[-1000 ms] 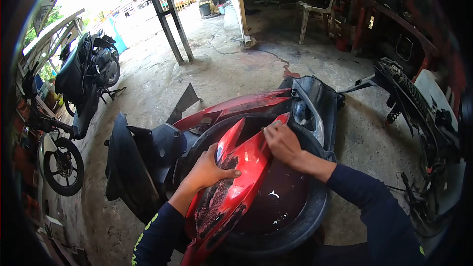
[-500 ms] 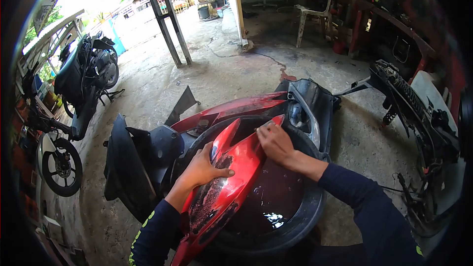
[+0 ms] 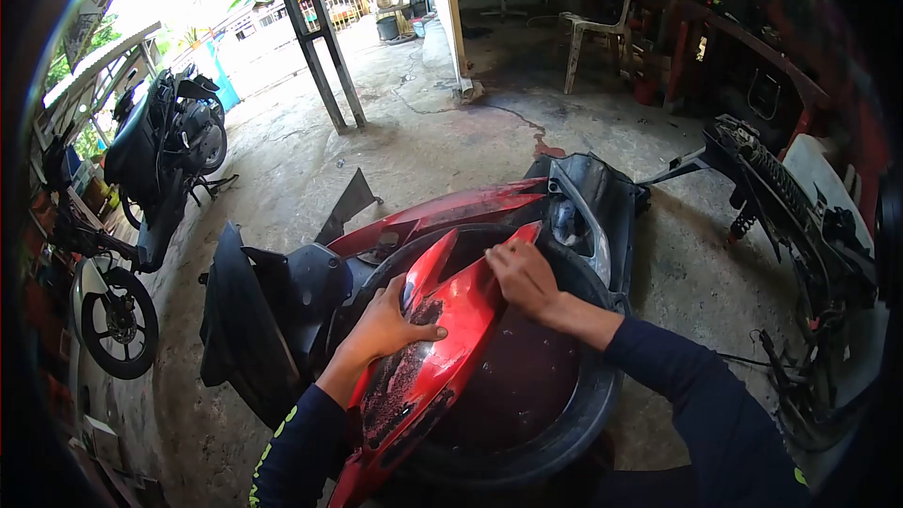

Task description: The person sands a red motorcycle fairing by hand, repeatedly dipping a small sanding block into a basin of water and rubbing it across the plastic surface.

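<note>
A glossy red plastic panel (image 3: 461, 320) with dark, worn patches lies slantwise over a round black tub (image 3: 602, 414) of dark reddish liquid (image 3: 522, 376). My left hand (image 3: 384, 325) grips the panel's left edge, thumb across its top face. Near the panel's upper right tip, my right hand (image 3: 529, 284) is closed with fingers bent against the surface; whatever it may hold is hidden. Behind the tub lies another red panel (image 3: 451, 212).
Black plastic parts (image 3: 249, 320) lie left of the tub, and a dark part with a grey bar (image 3: 597, 216) lies behind it. Motorcycles (image 3: 174, 141) stand at left, a stripped frame (image 3: 781, 226) at right. A metal post (image 3: 324, 47) and a chair (image 3: 602, 33) stand farther back.
My right hand has shifted slightly left and down along the panel's upper end. My left hand keeps its hold.
</note>
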A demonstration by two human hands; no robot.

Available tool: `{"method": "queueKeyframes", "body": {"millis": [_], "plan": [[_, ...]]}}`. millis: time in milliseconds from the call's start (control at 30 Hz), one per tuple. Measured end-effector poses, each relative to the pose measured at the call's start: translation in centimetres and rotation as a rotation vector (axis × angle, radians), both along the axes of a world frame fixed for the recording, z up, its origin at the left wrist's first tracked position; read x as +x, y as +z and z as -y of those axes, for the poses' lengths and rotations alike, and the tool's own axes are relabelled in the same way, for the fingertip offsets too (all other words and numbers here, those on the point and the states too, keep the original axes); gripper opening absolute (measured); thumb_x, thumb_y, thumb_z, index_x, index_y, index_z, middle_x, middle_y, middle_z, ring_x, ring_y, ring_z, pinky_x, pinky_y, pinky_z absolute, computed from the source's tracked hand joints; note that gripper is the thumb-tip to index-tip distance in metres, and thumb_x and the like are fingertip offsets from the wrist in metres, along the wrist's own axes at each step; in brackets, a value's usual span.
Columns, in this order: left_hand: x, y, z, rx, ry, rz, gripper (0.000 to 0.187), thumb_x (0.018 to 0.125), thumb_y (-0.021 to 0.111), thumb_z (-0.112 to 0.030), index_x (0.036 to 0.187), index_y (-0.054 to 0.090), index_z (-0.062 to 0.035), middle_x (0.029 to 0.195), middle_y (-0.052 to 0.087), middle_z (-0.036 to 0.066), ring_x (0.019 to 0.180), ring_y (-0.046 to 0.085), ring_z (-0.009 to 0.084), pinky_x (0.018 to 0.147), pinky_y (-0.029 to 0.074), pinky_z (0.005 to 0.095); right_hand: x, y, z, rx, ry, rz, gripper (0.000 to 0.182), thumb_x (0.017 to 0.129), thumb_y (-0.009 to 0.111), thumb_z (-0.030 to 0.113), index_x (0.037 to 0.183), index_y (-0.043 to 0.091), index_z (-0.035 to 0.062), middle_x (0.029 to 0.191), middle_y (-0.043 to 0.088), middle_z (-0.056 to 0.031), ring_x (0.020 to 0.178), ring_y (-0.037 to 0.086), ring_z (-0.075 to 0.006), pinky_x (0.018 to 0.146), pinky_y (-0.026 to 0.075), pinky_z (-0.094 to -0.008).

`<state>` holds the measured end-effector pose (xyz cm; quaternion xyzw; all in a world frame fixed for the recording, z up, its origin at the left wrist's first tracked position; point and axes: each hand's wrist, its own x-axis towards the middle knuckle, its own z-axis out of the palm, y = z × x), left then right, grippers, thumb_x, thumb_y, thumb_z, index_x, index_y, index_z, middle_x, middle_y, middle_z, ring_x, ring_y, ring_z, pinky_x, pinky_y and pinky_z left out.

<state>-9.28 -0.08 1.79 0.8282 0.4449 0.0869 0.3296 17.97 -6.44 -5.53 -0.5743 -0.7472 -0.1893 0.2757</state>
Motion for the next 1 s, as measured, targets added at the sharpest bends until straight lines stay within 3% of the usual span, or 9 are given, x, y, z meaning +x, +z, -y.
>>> {"method": "queueKeyframes", "body": {"millis": [67,200,333,467,567,667,800,933,1000], "plan": [[0.0,-0.2,-0.1,-0.014,-0.005,0.017,0.13,0.057,0.096,-0.055,0.153,0.036,0.0093,0.145,0.05,0.036,0.139,0.049,0.0452,0.117,0.039,0.0463,-0.2,0.0,-0.3,-0.041,-0.06,-0.003,0.034,0.083,0.06,0.012,0.114,0.068,-0.0015,0.103,0.068,-0.0109,0.099,0.061,-0.0289,0.089,0.052,-0.0396],[-0.3,-0.9,-0.6,-0.027,-0.012,0.034,0.13,0.057,0.096,-0.055,0.153,0.036,0.0095,0.146,0.05,0.036,0.14,0.048,0.0451,0.118,0.038,0.0462,-2.7,-0.2,2.2,0.025,0.101,-0.071,0.036,0.087,0.061,0.012,0.119,0.07,0.0001,0.117,0.072,-0.0098,0.109,0.064,-0.0277,0.098,0.051,-0.0388],[-0.1,-0.6,-0.4,-0.036,-0.008,0.042,0.129,0.057,0.096,-0.055,0.153,0.036,0.0091,0.146,0.05,0.036,0.141,0.048,0.045,0.118,0.038,0.0462,-0.1,-0.5,0.6,-0.025,-0.04,-0.063,0.036,0.087,0.06,0.01,0.12,0.07,0.0005,0.117,0.072,-0.0096,0.101,0.063,-0.0297,0.093,0.052,-0.0409],[0.0,-0.2,-0.3,-0.036,-0.019,0.059,0.128,0.057,0.096,-0.054,0.153,0.037,0.0081,0.146,0.05,0.036,0.141,0.047,0.0452,0.119,0.036,0.0465,-1.7,-0.5,1.7,-0.01,0.11,-0.106,0.039,0.085,0.06,0.009,0.121,0.069,-0.0023,0.117,0.071,-0.0131,0.108,0.064,-0.0312,0.096,0.053,-0.0421],[-0.2,-0.4,-0.3,-0.034,-0.015,0.048,0.128,0.057,0.096,-0.053,0.153,0.037,0.0078,0.147,0.049,0.035,0.141,0.046,0.0451,0.12,0.036,0.0466,-0.9,-0.1,0.5,-0.09,-0.013,-0.16,0.038,0.085,0.06,0.009,0.121,0.069,-0.002,0.117,0.071,-0.0121,0.107,0.063,-0.0302,0.097,0.051,-0.0418],[-0.1,-0.2,-0.3,-0.024,-0.012,0.025,0.129,0.057,0.096,-0.053,0.154,0.037,0.0077,0.147,0.049,0.035,0.142,0.046,0.0449,0.12,0.036,0.0466,-2.8,0.1,1.9,0.018,0.065,-0.116,0.035,0.087,0.06,0.009,0.119,0.072,0.0008,0.117,0.073,-0.0085,0.098,0.063,-0.0282,0.09,0.052,-0.0393],[0.0,-0.1,-0.1,-0.008,-0.017,0.035,0.129,0.058,0.095,-0.054,0.154,0.036,0.0072,0.147,0.048,0.035,0.142,0.045,0.045,0.119,0.037,0.0465,-0.6,0.1,0.6,-0.035,-0.025,-0.147,0.037,0.085,0.061,0.007,0.12,0.072,0.0013,0.118,0.073,-0.0085,0.1,0.064,-0.0275,0.092,0.053,-0.0395],[-0.1,0.0,-0.1,-0.013,0.002,-0.002,0.128,0.058,0.095,-0.054,0.155,0.036,0.0058,0.148,0.047,0.035,0.141,0.046,0.045,0.119,0.036,0.0467,-2.3,-0.5,1.9,0.033,0.095,-0.133,0.039,0.084,0.063,0.012,0.12,0.07,-0.0005,0.115,0.072,-0.0106,0.104,0.062,-0.0301,0.095,0.051,-0.0416],[0.0,0.2,0.1,-0.018,-0.012,0.021,0.128,0.058,0.095,-0.053,0.155,0.036,0.0059,0.147,0.048,0.035,0.141,0.046,0.045,0.119,0.036,0.0468,-0.1,-0.1,0.8,-0.012,0.033,-0.142,0.039,0.083,0.063,0.011,0.12,0.07,-0.0005,0.115,0.072,-0.0106,0.104,0.062,-0.0301,0.095,0.051,-0.0421]]}}
